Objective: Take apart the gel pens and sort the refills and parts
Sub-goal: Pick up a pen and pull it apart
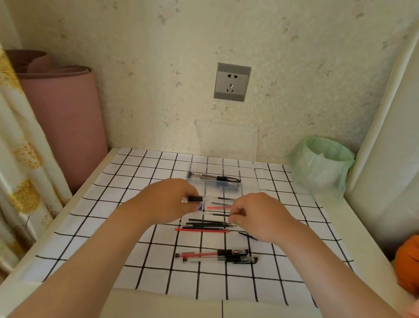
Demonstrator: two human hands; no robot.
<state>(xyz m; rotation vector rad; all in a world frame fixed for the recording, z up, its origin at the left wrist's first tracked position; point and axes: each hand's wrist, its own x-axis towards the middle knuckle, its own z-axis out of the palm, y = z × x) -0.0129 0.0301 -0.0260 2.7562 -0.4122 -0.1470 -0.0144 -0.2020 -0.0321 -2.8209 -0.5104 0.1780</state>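
While clamping pen barrel (195, 198) in left hand (171, 201) and pinching thin refill (220, 214) in right hand (256, 216): likely mid-separation; next, add to refill pile (207, 224).

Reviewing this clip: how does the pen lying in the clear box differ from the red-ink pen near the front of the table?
The boxed pen lies inside the clear box; the red-ink pen lies on the checked cloth. The boxed pen's barrel shows dark ink, the red-ink pen's shows red. The boxed pen lies level across the view; the red-ink pen slants, its cap end farther away. Both are assembled, with black caps at the right end.
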